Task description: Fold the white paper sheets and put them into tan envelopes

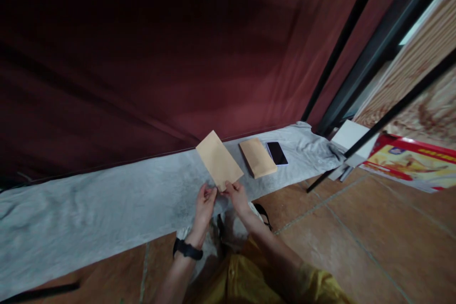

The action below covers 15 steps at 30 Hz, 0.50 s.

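Note:
A brown paper envelope point(219, 160) extends forward from my hands, over a grey cloth. My right hand point(236, 196) pinches its near end, thumb on top. Just to the left, my left hand point(205, 203) has its fingers curled together by the envelope's near corner; what they hold, if anything, is too small to make out. A black watch is on the left wrist. Right of the held envelope lies a thick stack of brown envelopes point(258, 156), and beside that a dark-screened phone point(277, 153) lies flat.
The long grey cloth point(117, 204) runs along a dark red fabric panel point(213, 71). Black metal legs point(337, 57) stand to the right. A white box point(351, 138) and a red-and-yellow printed box point(409, 161) sit there over brown floor tiles point(359, 237).

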Each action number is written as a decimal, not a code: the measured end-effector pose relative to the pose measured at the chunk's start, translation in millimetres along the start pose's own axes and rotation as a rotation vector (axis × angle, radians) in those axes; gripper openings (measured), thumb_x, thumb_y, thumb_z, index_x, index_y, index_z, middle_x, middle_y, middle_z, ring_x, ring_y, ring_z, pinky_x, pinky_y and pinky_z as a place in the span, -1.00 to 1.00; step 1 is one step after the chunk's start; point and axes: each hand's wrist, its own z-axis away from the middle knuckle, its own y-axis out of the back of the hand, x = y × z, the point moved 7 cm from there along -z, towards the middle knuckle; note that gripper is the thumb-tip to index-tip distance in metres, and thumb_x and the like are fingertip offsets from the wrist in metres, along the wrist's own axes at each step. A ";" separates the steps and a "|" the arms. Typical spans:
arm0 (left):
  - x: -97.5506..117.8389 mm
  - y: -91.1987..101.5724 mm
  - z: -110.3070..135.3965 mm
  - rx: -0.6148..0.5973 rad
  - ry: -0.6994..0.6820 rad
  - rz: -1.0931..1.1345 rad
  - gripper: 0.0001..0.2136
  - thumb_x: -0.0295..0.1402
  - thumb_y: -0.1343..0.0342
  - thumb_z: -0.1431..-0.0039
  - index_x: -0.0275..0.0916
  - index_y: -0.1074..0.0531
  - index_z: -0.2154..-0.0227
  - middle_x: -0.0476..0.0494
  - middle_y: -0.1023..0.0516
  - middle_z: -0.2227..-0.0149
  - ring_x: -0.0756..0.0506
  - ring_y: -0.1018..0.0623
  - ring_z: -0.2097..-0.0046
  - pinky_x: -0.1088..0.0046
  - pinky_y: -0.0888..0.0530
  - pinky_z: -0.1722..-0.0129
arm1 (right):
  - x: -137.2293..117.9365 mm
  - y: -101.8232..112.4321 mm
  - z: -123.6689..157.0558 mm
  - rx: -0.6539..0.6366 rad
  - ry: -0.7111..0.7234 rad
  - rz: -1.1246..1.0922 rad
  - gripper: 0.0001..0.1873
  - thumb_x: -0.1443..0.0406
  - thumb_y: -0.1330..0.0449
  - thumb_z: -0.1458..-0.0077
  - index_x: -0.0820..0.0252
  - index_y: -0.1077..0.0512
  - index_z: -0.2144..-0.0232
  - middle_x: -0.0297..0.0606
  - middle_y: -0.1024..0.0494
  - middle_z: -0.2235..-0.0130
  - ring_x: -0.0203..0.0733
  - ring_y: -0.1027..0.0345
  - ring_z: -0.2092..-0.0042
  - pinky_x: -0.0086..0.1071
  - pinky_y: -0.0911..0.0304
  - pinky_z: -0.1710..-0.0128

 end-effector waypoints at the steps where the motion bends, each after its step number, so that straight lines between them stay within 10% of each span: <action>1: -8.6 -2.1 2.1 -0.046 0.088 0.061 -0.39 -0.02 -0.38 0.06 -0.27 -0.46 0.00 -0.25 -0.62 0.15 -0.11 -0.62 0.20 0.36 -0.55 0.22 | 9.3 -2.1 2.7 0.002 -0.090 -0.164 -0.66 0.03 -0.16 -0.20 0.18 -0.50 0.31 -0.25 -0.60 0.38 -0.17 -0.50 0.40 -0.29 -0.48 0.33; 7: -22.2 -6.8 8.9 -0.150 0.235 0.111 -0.52 -0.03 -0.48 0.29 -0.28 -0.50 0.42 -0.09 -0.61 0.46 -0.04 -0.59 0.40 0.48 -0.48 0.36 | 36.9 -12.3 22.4 0.062 -0.350 -0.449 -0.60 0.01 -0.43 0.16 0.13 -0.39 0.51 -0.39 -0.52 0.51 -0.25 -0.42 0.45 -0.36 -0.44 0.34; 15: -22.7 10.5 -11.2 -0.157 0.285 -0.081 -0.58 -0.08 -0.46 0.27 -0.28 -0.49 0.46 -0.09 -0.58 0.54 -0.02 -0.54 0.50 0.49 -0.42 0.47 | 44.6 7.3 19.4 0.132 -0.480 -0.413 -0.66 0.10 -0.37 0.12 0.12 -0.36 0.39 -0.39 -0.53 0.50 -0.20 -0.50 0.45 -0.37 -0.45 0.43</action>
